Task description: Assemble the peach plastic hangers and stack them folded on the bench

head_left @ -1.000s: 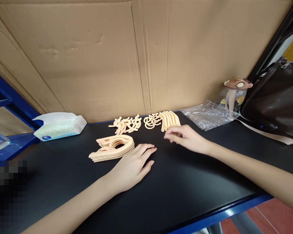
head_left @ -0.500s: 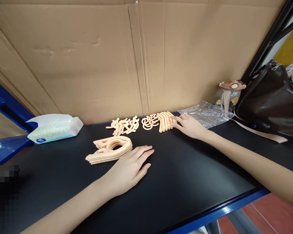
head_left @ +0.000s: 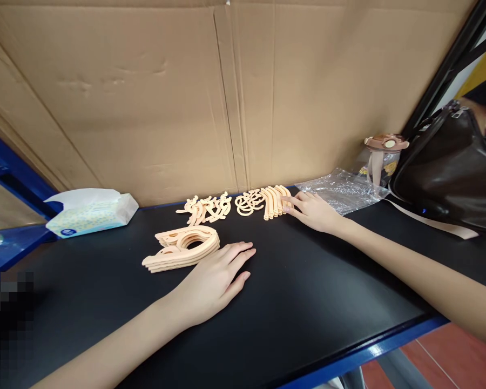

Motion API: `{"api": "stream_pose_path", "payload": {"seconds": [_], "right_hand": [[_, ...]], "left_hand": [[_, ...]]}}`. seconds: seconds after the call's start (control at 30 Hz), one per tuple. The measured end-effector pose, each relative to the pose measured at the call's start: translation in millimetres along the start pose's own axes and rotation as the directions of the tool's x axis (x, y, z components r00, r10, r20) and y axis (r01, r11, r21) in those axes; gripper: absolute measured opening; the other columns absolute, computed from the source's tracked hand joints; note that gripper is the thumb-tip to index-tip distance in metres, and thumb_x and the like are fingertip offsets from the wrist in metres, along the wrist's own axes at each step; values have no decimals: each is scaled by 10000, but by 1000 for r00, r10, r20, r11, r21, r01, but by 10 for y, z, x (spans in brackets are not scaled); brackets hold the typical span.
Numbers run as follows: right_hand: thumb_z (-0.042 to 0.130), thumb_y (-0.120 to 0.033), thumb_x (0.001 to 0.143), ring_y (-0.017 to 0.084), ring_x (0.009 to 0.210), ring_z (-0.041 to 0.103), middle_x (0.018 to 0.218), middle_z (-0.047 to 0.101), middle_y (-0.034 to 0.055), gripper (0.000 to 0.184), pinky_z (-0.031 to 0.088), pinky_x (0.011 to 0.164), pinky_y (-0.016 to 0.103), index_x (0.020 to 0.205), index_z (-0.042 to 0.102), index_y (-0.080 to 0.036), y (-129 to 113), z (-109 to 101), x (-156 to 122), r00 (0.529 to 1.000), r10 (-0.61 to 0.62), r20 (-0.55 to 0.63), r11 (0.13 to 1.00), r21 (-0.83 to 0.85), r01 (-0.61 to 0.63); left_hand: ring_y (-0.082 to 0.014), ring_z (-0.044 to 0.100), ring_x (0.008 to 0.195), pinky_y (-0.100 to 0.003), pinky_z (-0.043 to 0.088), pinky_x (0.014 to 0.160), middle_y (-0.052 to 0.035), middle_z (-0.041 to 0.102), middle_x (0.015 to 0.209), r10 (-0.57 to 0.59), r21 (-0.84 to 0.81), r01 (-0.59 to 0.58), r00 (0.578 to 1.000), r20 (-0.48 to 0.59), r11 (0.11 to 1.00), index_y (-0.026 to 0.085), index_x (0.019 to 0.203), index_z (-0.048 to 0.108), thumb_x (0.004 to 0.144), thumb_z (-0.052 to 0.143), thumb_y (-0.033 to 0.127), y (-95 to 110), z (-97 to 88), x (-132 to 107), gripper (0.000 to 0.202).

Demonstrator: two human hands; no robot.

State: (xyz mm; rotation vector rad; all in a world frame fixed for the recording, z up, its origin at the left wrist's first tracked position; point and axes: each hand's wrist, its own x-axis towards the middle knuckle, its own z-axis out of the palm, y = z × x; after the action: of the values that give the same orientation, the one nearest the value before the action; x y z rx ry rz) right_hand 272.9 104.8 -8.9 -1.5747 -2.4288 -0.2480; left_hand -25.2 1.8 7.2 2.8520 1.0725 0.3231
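Observation:
On the black tabletop lie peach plastic parts in groups. My left hand rests flat, fingers stretched out, just right of a stack of curved flat pieces. My right hand reaches to the back, and its fingertips touch the right end of a row of curved bars. Beside that row is a cluster of hook pieces, and further left a cluster of small connector pieces. I cannot make out whether the right hand's fingers grip a bar.
A cardboard wall stands behind the table. A tissue pack lies at the left, a clear plastic bag at the right rear, then a lidded cup and a dark brown handbag. The blue table edge runs in front.
My right hand has moved from mid-table back to the row of curved bars and now touches its right end. The left hand has stayed in place.

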Motion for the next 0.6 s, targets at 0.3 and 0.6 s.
{"api": "stream_pose_path", "payload": {"seconds": [0.3,0.6], "right_hand": [[166,-510,982,265,987,565,996,616,113,562,365,869,399,1258,544,-200,-34,-21,1,999,45,-27,999,-28,-46],[174,-514,978,273,953,555,949,619,120,568,337,843,398,1191,599,-204,-32,-28,10,997,78,-25,994,-68,-80]], "left_hand": [[-231,496,1242,-399,423,1044,-73,489,1396,3,-1,-3,1000,-10,1000,220,1359,447,971,394,287,2,-6,0,398],[-233,485,1253,-405,416,1051,-75,485,1399,3,5,-3,1000,-1,1000,212,1357,447,971,396,287,-6,10,-1,397]]}}
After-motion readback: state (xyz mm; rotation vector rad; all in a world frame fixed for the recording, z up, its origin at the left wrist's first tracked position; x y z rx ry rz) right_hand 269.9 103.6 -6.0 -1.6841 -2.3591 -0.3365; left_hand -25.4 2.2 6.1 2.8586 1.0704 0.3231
